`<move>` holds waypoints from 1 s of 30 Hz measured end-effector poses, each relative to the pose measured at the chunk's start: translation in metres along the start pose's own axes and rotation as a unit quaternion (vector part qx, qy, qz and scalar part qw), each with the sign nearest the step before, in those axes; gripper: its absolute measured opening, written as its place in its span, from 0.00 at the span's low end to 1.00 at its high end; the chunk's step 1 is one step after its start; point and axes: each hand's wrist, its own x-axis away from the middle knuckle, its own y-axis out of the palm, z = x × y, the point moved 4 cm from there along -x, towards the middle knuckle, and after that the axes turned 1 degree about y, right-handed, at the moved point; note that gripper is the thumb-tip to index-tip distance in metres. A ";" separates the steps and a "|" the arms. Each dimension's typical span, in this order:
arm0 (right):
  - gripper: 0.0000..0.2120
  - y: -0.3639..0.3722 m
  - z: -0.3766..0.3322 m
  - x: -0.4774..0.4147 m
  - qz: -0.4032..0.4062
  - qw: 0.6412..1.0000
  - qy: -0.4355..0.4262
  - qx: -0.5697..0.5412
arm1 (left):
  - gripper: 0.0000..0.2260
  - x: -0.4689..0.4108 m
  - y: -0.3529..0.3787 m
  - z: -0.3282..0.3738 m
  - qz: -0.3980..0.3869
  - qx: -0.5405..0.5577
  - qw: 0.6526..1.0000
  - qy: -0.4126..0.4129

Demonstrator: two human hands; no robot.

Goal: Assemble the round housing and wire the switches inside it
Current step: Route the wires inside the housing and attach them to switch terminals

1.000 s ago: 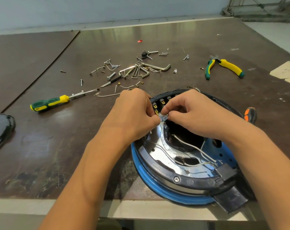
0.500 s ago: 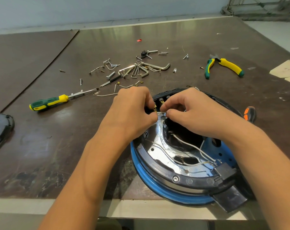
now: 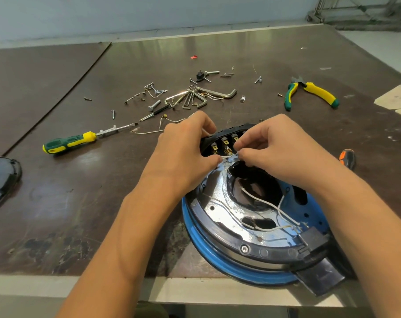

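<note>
My left hand (image 3: 183,152), right hand (image 3: 273,148) pinch thin white wire (image 3: 228,159) beside brass switch terminals (image 3: 226,145) in round blue housing (image 3: 218,262); should push straight, gently.

Left hand (image 3: 183,154), right hand (image 3: 273,150), seemingly pinching wire (image 3: 228,159), over housing (image 3: 270,251)

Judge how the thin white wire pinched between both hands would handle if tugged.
The thin white wire is probably floppy: similar wires curve loosely over the chrome round housing. Likely light: fingers alone pinch it. Possibly fragile, being so thin.
</note>
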 end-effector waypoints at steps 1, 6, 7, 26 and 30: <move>0.07 0.001 0.000 0.000 -0.004 1.000 -0.001 -0.005 | 0.20 0.000 0.000 0.000 0.000 0.001 1.000 0.002; 0.07 0.002 0.000 0.000 -0.002 1.000 -0.001 0.011 | 0.18 -0.001 0.001 -0.003 0.001 0.003 1.000 0.007; 0.07 0.001 0.001 0.000 0.000 1.000 0.004 0.008 | 0.18 -0.001 0.002 -0.003 0.002 0.002 1.000 0.006; 0.08 0.004 -0.001 0.001 -0.016 0.999 -0.020 0.026 | 0.21 -0.003 0.004 -0.002 -0.001 -0.019 1.000 -0.012; 0.07 0.005 -0.001 0.001 -0.017 0.999 -0.015 0.025 | 0.22 -0.003 0.004 -0.003 -0.008 -0.019 1.000 -0.015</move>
